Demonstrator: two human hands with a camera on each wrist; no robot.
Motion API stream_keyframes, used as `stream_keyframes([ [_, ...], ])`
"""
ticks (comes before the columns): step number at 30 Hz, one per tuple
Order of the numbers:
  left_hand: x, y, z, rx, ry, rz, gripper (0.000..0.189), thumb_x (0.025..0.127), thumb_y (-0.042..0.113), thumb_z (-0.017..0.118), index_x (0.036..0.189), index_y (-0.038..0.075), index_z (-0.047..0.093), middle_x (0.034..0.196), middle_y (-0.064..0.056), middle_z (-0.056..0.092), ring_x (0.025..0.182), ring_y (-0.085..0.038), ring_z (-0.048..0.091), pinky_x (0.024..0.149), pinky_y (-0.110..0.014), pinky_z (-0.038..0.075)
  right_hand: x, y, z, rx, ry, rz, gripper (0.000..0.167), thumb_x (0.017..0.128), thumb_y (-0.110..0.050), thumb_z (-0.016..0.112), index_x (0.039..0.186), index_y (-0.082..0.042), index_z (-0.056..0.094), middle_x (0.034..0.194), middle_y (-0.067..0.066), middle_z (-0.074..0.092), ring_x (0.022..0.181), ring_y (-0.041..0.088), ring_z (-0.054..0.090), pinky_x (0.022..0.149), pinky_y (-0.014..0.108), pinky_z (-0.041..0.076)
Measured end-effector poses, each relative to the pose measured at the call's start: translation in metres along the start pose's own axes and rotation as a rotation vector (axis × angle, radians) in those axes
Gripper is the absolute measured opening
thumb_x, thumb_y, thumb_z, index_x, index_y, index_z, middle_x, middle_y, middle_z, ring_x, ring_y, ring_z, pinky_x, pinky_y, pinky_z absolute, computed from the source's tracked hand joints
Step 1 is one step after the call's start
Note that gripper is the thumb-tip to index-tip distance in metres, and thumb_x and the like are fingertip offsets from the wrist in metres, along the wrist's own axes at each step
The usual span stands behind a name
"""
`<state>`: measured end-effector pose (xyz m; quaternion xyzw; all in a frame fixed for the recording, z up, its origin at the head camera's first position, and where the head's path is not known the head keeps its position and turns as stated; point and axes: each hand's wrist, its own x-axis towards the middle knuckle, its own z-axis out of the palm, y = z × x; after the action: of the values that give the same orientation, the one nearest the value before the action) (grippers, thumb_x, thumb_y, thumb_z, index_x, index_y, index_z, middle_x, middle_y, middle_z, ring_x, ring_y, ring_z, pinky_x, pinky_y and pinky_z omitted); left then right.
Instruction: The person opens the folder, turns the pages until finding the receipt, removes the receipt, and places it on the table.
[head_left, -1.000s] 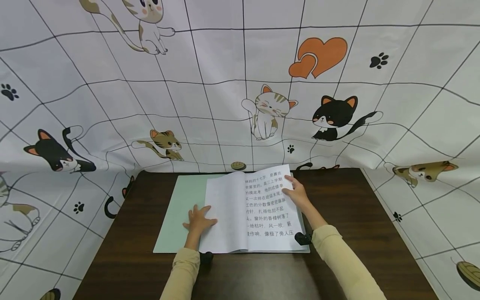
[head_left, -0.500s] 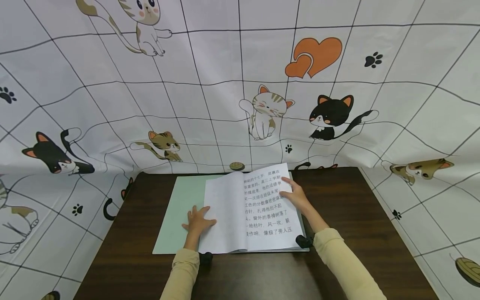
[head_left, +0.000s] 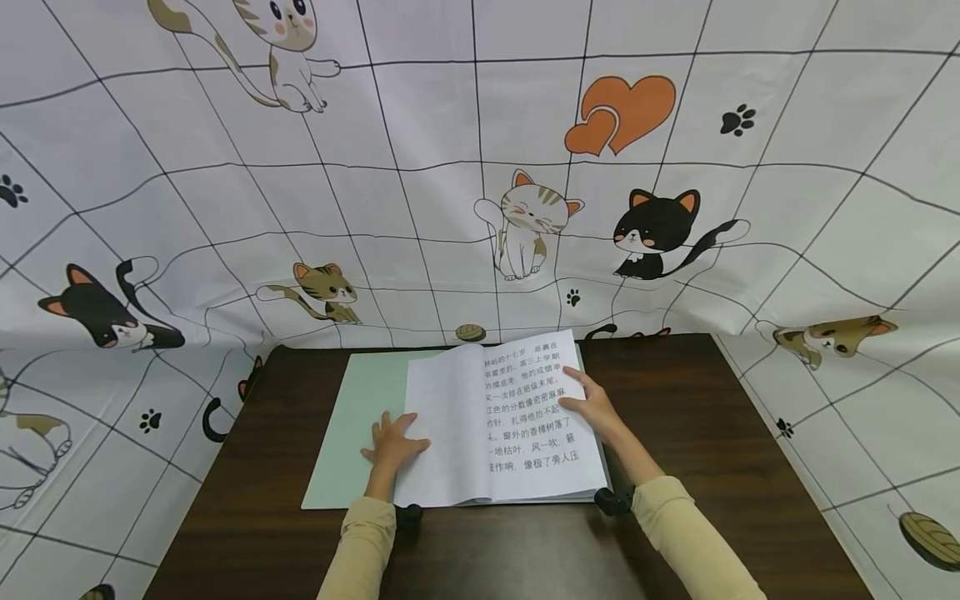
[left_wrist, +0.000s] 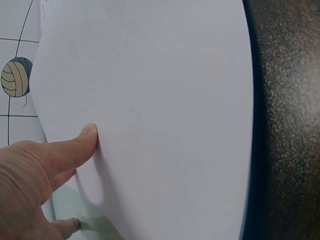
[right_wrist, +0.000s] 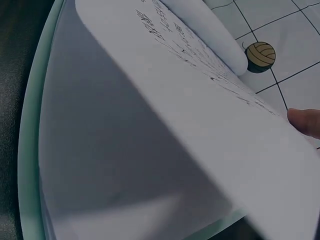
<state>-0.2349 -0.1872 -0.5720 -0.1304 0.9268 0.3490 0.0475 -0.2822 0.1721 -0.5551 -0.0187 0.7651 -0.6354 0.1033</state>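
An open book (head_left: 442, 487) with a pale green cover (head_left: 333, 475) lies on the dark wooden table. Its left-hand page is blank; the right-hand page (head_left: 525, 417) bears printed characters. My left hand (head_left: 393, 446) rests at the blank page's outer edge, fingers spread over the cover and thumb (left_wrist: 89, 131) on the paper. My right hand (head_left: 596, 408) holds the printed page by its outer edge, thumb on the printed side, the other fingers partly hidden behind it. In the right wrist view this page stands raised, with a shaded sheet (right_wrist: 100, 140) beneath.
Dark wood table (head_left: 697, 433) surrounds the book. A white cloth (head_left: 420, 108) with grid lines and cartoon cats hangs behind and at both sides. Black wrist devices (head_left: 613, 502) sit near the book's front edge.
My right hand has slid slightly down the printed page's outer edge, toward me. My left hand stays in place. The whole head view has shifted a little.
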Motion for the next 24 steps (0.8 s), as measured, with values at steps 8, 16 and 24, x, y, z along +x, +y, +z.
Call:
stream_keyframes([
  [8,0.001,-0.002,0.001,-0.014,-0.006,0.005,0.063,0.079,0.021,0.076,0.136,0.006,0.054,0.156,-0.032,0.017,0.145,-0.056,0.007,0.103,-0.084,0.001,-0.003,-0.004,0.002,0.04,-0.034,-0.017,0.072,0.091,-0.004,0.061,0.154,-0.012,0.027,0.125,0.029,0.058,0.075,0.007,0.069,0.067,0.025,0.058],
  [16,-0.002,-0.004,0.0,-0.007,-0.013,0.029,0.064,0.081,0.022,0.075,0.138,0.006,0.051,0.157,-0.033,0.014,0.145,-0.057,0.005,0.103,-0.084,0.0,0.0,-0.009,0.01,0.154,-0.082,-0.014,0.077,0.089,-0.002,0.063,0.155,-0.013,0.026,0.13,0.025,0.055,0.076,0.008,0.07,0.069,0.028,0.06],
  [24,-0.006,-0.004,-0.001,-0.012,-0.01,0.065,0.063,0.083,0.022,0.072,0.139,0.004,0.049,0.157,-0.036,0.012,0.144,-0.06,0.005,0.101,-0.085,0.0,0.001,-0.016,0.019,0.209,-0.118,-0.005,0.077,0.091,-0.004,0.061,0.155,-0.019,0.023,0.139,0.027,0.047,0.081,0.01,0.07,0.07,0.029,0.06],
])
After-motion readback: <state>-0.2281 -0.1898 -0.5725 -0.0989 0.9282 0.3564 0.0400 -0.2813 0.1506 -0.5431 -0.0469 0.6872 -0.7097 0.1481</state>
